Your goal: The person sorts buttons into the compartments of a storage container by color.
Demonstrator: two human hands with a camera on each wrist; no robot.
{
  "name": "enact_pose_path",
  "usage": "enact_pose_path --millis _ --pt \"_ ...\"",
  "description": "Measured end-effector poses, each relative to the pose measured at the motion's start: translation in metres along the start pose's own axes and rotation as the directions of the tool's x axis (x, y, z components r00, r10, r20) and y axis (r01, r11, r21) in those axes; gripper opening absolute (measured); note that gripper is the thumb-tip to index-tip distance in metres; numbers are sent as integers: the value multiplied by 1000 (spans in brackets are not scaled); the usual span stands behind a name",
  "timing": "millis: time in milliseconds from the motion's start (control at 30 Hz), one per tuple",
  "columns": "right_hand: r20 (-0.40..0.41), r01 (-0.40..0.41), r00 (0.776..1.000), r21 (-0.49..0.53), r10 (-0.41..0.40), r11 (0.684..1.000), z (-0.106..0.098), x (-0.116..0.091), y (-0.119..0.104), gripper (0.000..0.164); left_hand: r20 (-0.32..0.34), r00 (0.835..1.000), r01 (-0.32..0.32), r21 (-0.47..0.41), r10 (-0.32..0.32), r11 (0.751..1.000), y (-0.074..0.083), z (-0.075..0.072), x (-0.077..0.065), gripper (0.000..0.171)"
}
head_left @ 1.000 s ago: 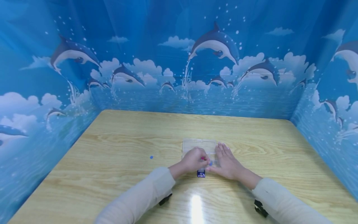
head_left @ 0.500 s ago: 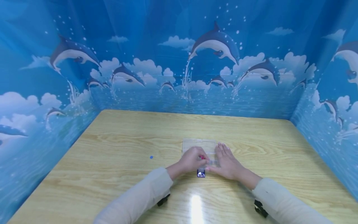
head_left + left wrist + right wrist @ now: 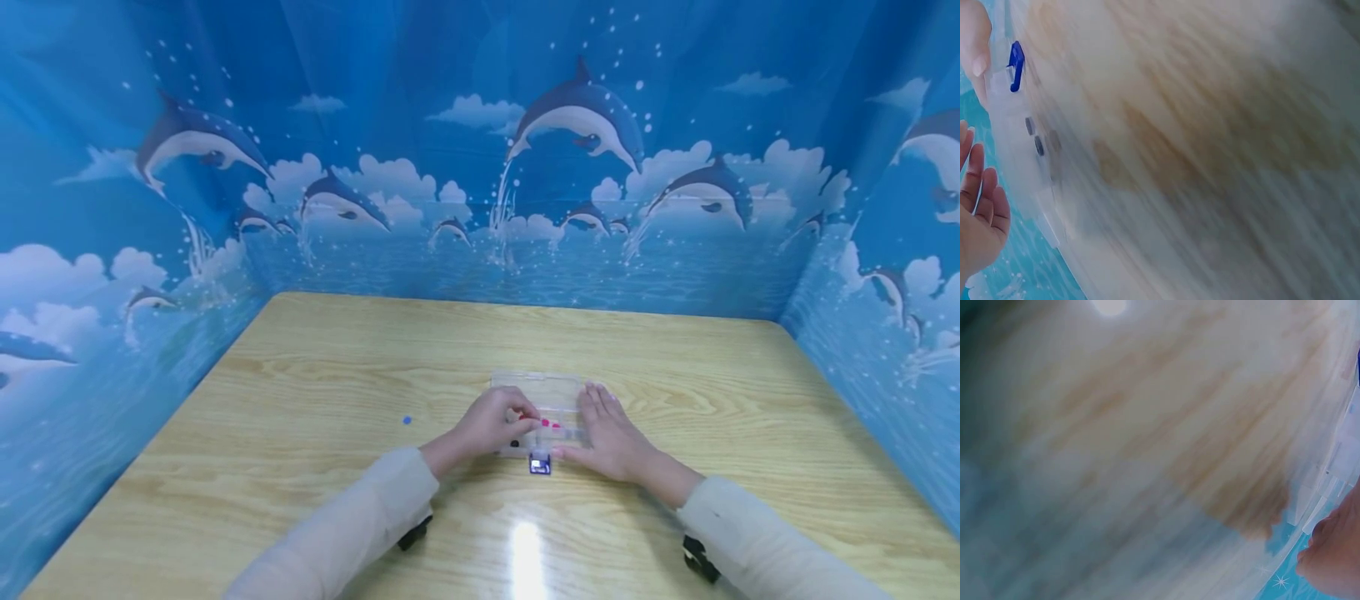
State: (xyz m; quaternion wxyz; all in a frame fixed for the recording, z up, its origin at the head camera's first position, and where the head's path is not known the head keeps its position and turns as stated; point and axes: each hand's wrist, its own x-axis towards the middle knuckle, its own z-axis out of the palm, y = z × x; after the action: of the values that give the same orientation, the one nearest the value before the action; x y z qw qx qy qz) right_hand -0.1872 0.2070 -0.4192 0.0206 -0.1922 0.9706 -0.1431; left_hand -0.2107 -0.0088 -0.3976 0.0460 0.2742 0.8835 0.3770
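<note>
A clear plastic box (image 3: 572, 444) with a blue latch (image 3: 540, 464) lies with its lid (image 3: 543, 387) swung back, away from the person. My left hand (image 3: 495, 419) hovers over its left part, thumb and forefinger curved with a gap between them. In the left wrist view, the other fingers of the left hand (image 3: 984, 212) are loosely bent, near two dark round pieces (image 3: 1039, 145) in the box. Pink-red pieces (image 3: 545, 422) show just right of the fingertips. My right hand (image 3: 613, 433) rests flat against the box's right side, thumb by the latch; fingers (image 3: 1335, 550) appear in the right wrist view.
A small blue disc (image 3: 407, 420) lies on the wood-grain table (image 3: 337, 500) left of the box. A blue dolphin-print curtain (image 3: 450, 167) surrounds the table's back and sides.
My left hand has moved left from the box's right part, uncovering the pink-red pieces and a dark piece at the left. The right hand has stayed in place.
</note>
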Motion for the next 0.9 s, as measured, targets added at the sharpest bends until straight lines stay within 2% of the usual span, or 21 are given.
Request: enact_pose_path --millis 300,567,767,900 --pt "6 -5 1000 1 5 1000 1 0 1 101 -33 997 -62 37 63 997 -8 -5 -6 11" --pt "6 0 1000 -9 0 1000 1 0 2 101 -25 999 -25 36 26 999 -15 -8 -12 12" --pt "2 1 1000 -1 -1 1000 1 0 3 101 -29 998 -45 73 47 996 -21 -12 -17 15" --pt "1 6 1000 -2 -6 1000 2 1 3 101 -41 998 -42 68 44 997 -24 -15 -20 16"
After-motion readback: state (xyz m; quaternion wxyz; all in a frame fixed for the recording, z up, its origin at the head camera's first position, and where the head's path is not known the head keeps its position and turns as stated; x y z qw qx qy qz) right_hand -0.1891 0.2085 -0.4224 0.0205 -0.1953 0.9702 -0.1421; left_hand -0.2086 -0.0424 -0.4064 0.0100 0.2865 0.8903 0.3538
